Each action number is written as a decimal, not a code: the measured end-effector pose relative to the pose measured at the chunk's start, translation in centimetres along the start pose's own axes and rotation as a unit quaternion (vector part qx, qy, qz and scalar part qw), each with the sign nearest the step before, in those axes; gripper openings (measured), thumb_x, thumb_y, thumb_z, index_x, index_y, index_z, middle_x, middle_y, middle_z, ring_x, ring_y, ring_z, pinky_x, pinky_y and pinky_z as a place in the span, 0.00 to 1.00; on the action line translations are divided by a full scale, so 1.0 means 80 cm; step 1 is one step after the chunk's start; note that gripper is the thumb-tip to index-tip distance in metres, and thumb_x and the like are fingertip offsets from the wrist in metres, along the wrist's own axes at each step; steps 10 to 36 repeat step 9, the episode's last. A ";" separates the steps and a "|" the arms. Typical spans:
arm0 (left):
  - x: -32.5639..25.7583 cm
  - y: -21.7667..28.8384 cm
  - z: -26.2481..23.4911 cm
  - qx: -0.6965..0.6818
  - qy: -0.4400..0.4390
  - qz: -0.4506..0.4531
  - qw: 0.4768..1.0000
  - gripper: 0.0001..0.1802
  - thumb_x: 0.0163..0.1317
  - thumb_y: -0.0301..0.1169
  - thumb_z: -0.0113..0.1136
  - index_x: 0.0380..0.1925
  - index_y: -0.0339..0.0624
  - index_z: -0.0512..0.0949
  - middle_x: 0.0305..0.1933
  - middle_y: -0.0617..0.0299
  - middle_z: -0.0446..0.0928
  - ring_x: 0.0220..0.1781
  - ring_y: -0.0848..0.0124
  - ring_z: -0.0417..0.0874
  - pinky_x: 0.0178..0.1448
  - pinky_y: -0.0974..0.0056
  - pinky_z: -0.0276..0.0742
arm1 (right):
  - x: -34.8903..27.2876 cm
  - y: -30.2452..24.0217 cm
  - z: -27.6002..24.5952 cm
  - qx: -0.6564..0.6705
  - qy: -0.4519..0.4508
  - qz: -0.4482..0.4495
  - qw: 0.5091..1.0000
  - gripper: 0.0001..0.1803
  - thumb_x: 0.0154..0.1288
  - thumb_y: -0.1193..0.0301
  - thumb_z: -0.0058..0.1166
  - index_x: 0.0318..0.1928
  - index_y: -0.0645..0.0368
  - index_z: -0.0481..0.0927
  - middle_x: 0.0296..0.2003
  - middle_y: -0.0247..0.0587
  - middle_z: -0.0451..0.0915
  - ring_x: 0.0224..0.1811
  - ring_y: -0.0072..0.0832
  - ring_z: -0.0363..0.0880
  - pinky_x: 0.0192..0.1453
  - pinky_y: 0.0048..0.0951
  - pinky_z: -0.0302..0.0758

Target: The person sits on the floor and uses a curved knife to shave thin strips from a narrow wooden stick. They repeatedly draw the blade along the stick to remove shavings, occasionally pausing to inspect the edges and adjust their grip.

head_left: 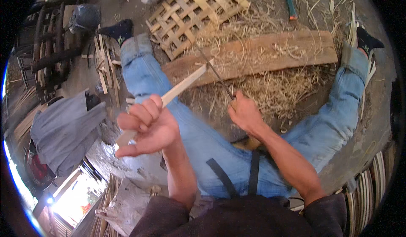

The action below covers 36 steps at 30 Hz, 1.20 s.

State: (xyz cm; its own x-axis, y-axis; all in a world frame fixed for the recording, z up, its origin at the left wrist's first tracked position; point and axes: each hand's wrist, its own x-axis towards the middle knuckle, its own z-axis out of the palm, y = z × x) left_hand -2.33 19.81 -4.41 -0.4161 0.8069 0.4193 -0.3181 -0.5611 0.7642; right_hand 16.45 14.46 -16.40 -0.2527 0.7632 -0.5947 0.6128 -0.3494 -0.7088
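Note:
My left hand (148,125) is closed round a pale, flat bamboo strip (185,86), which slants up and to the right from my fist. My right hand (245,114) grips the handle of a knife (220,78) with a long, thin, dark blade. The blade crosses the strip near its far end; whether it cuts into the wood there I cannot tell. Under and beyond both lies a thick brown wooden plank (296,48), strewn with curled shavings (270,91) that also heap up on its near side.
A woven bamboo lattice (192,15) lies beyond the plank. A tool with an orange and green handle (289,2) rests at the far right. My outstretched legs flank the plank. Loose strips (105,63) lie at left, near a grey cloth (67,131).

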 end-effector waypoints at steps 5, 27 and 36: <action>-0.009 0.025 -0.001 -0.033 0.019 0.018 0.999 0.37 0.59 0.73 0.44 0.21 0.49 0.56 0.18 0.71 0.49 0.20 0.77 0.47 0.28 0.66 0.43 | -0.008 0.006 -0.014 -0.056 0.007 0.027 0.998 0.17 0.60 0.68 0.53 0.43 0.69 0.68 0.31 0.65 0.80 0.36 0.59 0.81 0.43 0.54 0.77; -0.007 0.012 0.006 0.005 0.082 -0.001 0.997 0.37 0.60 0.73 0.44 0.22 0.48 0.57 0.18 0.70 0.50 0.20 0.77 0.47 0.28 0.66 0.43 | -0.016 -0.007 -0.017 -0.046 0.039 -0.005 0.998 0.25 0.59 0.66 0.57 0.53 0.67 0.68 0.30 0.64 0.80 0.35 0.56 0.82 0.42 0.50 0.78; -0.007 0.012 0.006 0.005 0.082 -0.001 0.997 0.37 0.60 0.73 0.44 0.22 0.48 0.57 0.18 0.70 0.50 0.20 0.77 0.47 0.28 0.66 0.43 | -0.016 -0.007 -0.017 -0.046 0.039 -0.005 0.998 0.25 0.59 0.66 0.57 0.53 0.67 0.68 0.30 0.64 0.80 0.35 0.56 0.82 0.42 0.50 0.78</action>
